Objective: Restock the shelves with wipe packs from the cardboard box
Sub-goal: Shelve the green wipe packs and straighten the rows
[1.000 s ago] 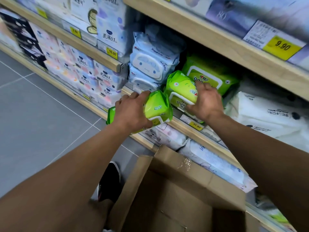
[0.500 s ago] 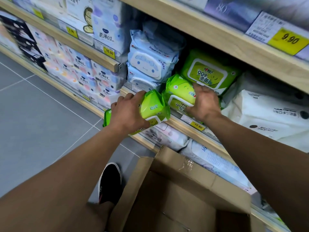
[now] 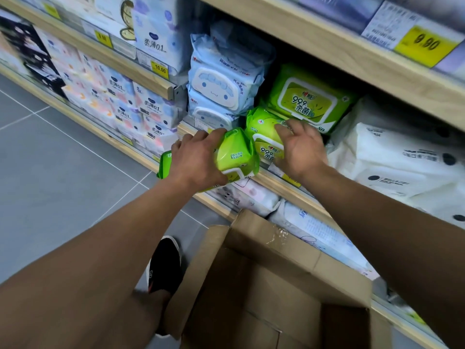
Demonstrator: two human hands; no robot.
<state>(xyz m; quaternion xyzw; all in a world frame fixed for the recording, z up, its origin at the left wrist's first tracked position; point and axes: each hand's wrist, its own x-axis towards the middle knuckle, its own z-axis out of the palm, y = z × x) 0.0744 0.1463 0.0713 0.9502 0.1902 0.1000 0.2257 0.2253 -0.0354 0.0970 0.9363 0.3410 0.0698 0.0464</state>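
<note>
Green pack in the left hand: in the head view, the left hand (image 3: 198, 159) is gripping a bright green soft plastic wipe pack with a white flip lid (image 3: 235, 157) from above, fingers curled over its far edge, thumb at the near side. It is hovering just off the front lip of the pale wooden middle shelf (image 3: 274, 181), likely waiting for a slot to open.

Right hand: the right hand (image 3: 300, 147) is lying on a second green wipe pack standing tilted at the shelf front (image 3: 261, 129), fingers curved over its top and side. It seems to be holding or nudging it back to make room.

Stock behind: a larger green wipe pack with a white-framed label (image 3: 307, 102) is leaning against the rear, touching the tilted one. Pale blue wipe packs with a cartoon face lid (image 3: 219, 89) are sitting stacked just to the left; white soft packs with black dots (image 3: 402, 157) are lying to the right.

Source: the brown cardboard box with open flaps (image 3: 276, 273) is standing below the shelf, near the arms; its contents are hidden in shadow.

Floor: a black slip-on shoe (image 3: 164, 265) is resting on grey tiles beside the box.

Progress: restocking seems to be midway, with this pack not yet shelved.
</note>
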